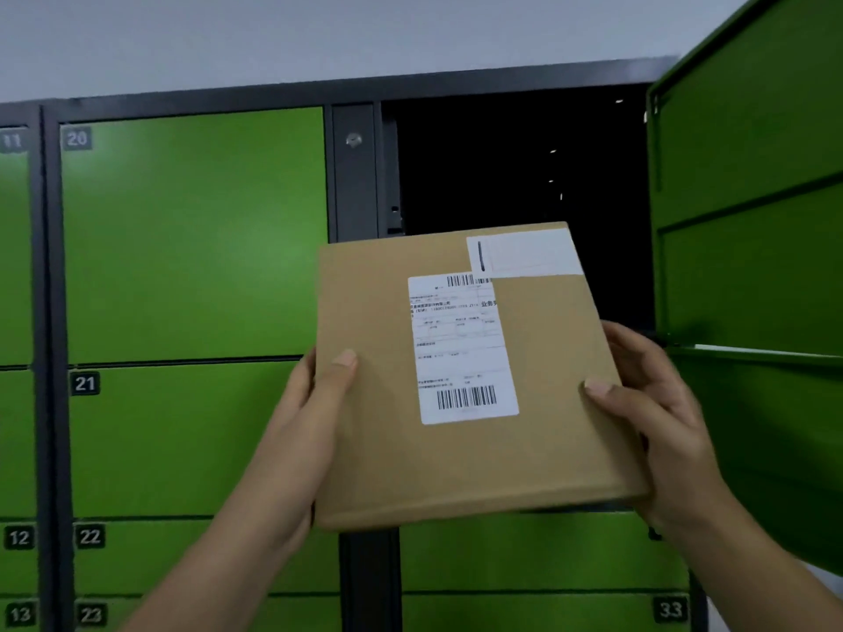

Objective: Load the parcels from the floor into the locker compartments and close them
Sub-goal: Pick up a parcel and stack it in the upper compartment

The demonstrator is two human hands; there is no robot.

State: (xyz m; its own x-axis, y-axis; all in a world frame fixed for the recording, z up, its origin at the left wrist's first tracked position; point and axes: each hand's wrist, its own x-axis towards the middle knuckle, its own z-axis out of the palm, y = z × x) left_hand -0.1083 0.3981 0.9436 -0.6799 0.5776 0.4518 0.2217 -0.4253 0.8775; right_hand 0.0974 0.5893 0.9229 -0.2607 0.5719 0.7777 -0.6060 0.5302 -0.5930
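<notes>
A pale grey wall (319, 34) rises plain and matt above a bank of parcel lockers whose dark grey metal frame (353, 198) carries flat, smooth, bright green doors. The open compartment (502, 166) sits at the top of the bank, a deep rectangular cavity that is black inside apart from a few small glints. Its green door (752, 175) stands swung out to its right, the inner face showing folded sheet-metal edges and a horizontal rib. Left of the open compartment, past a frame post with a small round silver fitting (353, 140), is the large closed door numbered 20 (191, 230), with door 21 (182, 440) under it and shorter doors 22 and 23 lower down. Below the open compartment more closed doors run across, one marked 33 (670, 609). The parcel (378, 440), a flat rectangular box of smooth brown cardboard, is held in the air just in front of the open compartment's lower edge, its far end overlapping the opening. A white shipping label (460, 353) with barcodes lies on its top face and a second, paler label (524, 253) at the far corner. The left hand (310, 403) grips the left edge, thumb on top and fingers hidden beneath. The right hand (647, 403) grips the right edge, its fingers (625, 339) curled round the side and thumb pressed on top.
</notes>
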